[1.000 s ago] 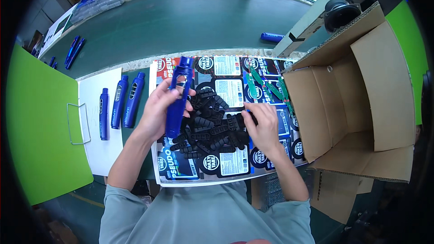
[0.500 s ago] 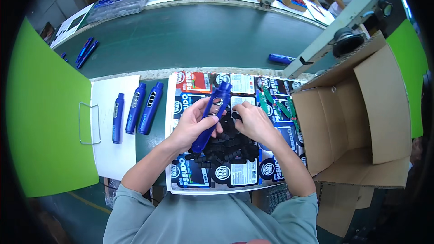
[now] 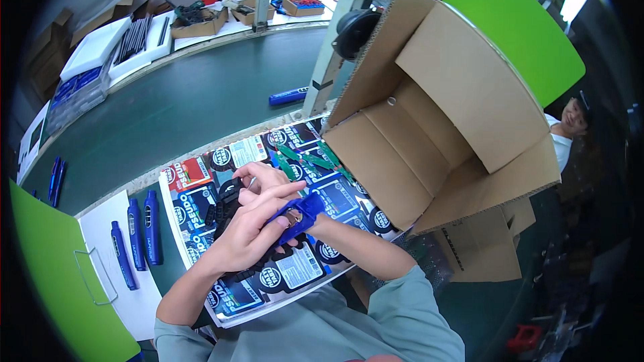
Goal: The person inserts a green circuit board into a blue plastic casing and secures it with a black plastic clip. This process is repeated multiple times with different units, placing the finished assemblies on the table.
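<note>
Blue tool [image 3: 300,216] sits up off the bench, left hand [image 3: 251,231] wrapped around its body, right hand [image 3: 265,179] curled against its end. Three more blue tools [image 3: 136,236] lie side by side on the white sheet [image 3: 100,228], left of the printed cards [image 3: 201,194].

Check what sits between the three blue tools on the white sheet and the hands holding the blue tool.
Head view: a printed tray with a pile of small black parts lies between the three blue tools and the hands, left hand, right hand, which grip the blue tool.
</note>
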### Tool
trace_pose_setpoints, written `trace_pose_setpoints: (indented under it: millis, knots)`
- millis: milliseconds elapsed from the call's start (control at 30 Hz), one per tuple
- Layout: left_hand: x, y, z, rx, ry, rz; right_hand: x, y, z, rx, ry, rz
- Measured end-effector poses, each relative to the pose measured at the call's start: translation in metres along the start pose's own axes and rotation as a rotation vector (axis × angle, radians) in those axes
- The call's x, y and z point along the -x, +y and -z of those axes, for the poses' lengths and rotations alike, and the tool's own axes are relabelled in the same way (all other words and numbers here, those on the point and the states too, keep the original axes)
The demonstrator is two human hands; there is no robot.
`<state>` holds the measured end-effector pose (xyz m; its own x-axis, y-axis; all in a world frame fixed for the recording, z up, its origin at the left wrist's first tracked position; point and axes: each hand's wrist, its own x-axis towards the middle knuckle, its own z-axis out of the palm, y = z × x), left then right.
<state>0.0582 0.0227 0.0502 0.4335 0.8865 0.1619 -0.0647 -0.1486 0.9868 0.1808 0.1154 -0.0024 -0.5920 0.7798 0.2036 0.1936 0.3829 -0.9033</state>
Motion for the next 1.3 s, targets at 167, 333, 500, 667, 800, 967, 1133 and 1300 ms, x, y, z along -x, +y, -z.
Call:
trace_pose_setpoints:
  millis: [167, 333, 500, 667, 800, 967, 1133, 1300]
  knots:
    - [-0.004, 0.003, -0.009, -0.006, -0.009, -0.067, -0.009, 0.023, 0.006, 0.2, 0.064, 0.098]
    - [0.008, -0.021, 0.005, 0.295, 0.192, 0.156, 0.003, 0.019, 0.055, -0.563, 0.17, -0.312]
    - [0.012, -0.048, 0.016, 0.39, 0.435, 0.198, 0.027, 0.023, 0.065, -0.638, 0.141, -0.404]
    - [0.009, -0.062, 0.02, 0.374, 0.475, 0.189, 0.033, 0.013, 0.068, -0.266, 0.141, -0.22]
    - [0.004, -0.065, 0.02, 0.334, 0.515, 0.118, 0.033, 0.001, 0.074, -0.024, 0.164, -0.067]
    - [-0.001, -0.072, 0.019, 0.253, 0.543, 0.08, 0.027, -0.029, 0.062, -0.223, 0.235, 0.003]
    - [-0.004, -0.069, 0.014, 0.175, 0.556, 0.023, 0.023, -0.037, 0.05, -0.103, 0.294, -0.018]
    - [-0.005, -0.064, 0.01, 0.153, 0.55, -0.01, 0.013, -0.037, 0.039, 0.37, 0.362, 0.301]
